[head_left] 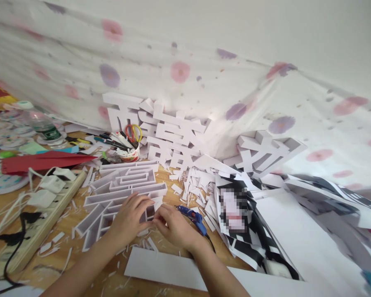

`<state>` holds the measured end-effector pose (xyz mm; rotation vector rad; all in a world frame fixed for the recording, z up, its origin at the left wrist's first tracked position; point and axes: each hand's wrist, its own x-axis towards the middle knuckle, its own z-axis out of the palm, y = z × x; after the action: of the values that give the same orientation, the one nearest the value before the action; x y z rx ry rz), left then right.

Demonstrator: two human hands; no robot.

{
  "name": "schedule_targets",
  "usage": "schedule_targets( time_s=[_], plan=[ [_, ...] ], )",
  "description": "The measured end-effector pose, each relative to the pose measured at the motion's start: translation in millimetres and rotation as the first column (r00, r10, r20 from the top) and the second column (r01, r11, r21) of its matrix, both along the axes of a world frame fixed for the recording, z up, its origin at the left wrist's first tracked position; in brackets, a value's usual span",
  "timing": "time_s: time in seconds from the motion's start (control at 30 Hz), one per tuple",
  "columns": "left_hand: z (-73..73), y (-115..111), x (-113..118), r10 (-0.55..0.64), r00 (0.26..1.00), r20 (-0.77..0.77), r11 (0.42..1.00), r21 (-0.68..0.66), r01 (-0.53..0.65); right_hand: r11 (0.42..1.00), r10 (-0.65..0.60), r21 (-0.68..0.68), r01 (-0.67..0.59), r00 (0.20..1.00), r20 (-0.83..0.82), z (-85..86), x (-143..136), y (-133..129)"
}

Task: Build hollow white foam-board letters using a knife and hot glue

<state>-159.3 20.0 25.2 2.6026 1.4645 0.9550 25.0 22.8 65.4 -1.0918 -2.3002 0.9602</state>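
A hollow white character (139, 177) built from card strips on edge lies on the wooden table, its open channels facing up. My left hand (131, 216) is at its lower right part, fingers curled over the strips there. Close beside it, my right hand (173, 225) is closed, thumb and fingers pinched at the same corner. Whatever sits between the right fingertips is too small and covered to make out. A blue glue gun (191, 215) lies just right of my right hand, its cord running under the forearm. In front of the character lies a white card strip (163, 266).
Finished white characters (179, 132) lean against the flowered curtain. Paper scraps (198, 185) pile up behind the glue gun. A power strip (46, 218) with chargers stands left. A cup (131, 153) holds scissors; a bottle (46, 126) stands behind. Printed sheets (250, 251) lie right.
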Motion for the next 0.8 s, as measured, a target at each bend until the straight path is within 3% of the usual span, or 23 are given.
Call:
schedule_targets(
  time_s=[0.1, 0.2, 0.3, 0.4, 0.5, 0.63, 0.8],
  plan=[
    [5.4, -1, 4, 0.084, 0.994, 0.065, 0.995, -0.063, -0.080, 0.955, -0.158, -0.286, 0.084, 0.956, -0.246, -8.0, -2, 4],
    [14.7, -3, 8, 0.148, 0.976, 0.158, 0.980, -0.158, -0.123, 0.800, -0.384, -0.600, 0.018, 0.784, -0.488, -16.3, -2, 7],
    [22.8, -6, 12, 0.190, 0.952, 0.240, 0.964, -0.232, -0.134, 0.648, -0.512, -0.748, -0.145, 0.644, -0.568, -17.2, -2, 8],
    [26.3, -7, 17, 0.206, 0.919, 0.336, 0.956, -0.271, -0.115, 0.538, -0.532, -0.787, -0.301, 0.604, -0.594, -12.5, -1, 7],
    [27.3, -7, 25, 0.226, 0.874, 0.430, 0.947, -0.306, -0.094, 0.484, -0.541, -0.798, -0.361, 0.593, -0.596, -8.9, -1, 6],
    [28.8, -4, 35, 0.283, 0.792, 0.541, 0.909, -0.416, -0.041, 0.462, -0.529, -0.782, -0.420, 0.577, -0.622, -9.1, -3, 5],
    [29.5, 0, 43, 0.356, 0.617, 0.702, 0.875, -0.482, 0.044, 0.457, -0.496, -0.767, -0.450, 0.586, -0.640, -6.9, -2, 3]
  ],
)
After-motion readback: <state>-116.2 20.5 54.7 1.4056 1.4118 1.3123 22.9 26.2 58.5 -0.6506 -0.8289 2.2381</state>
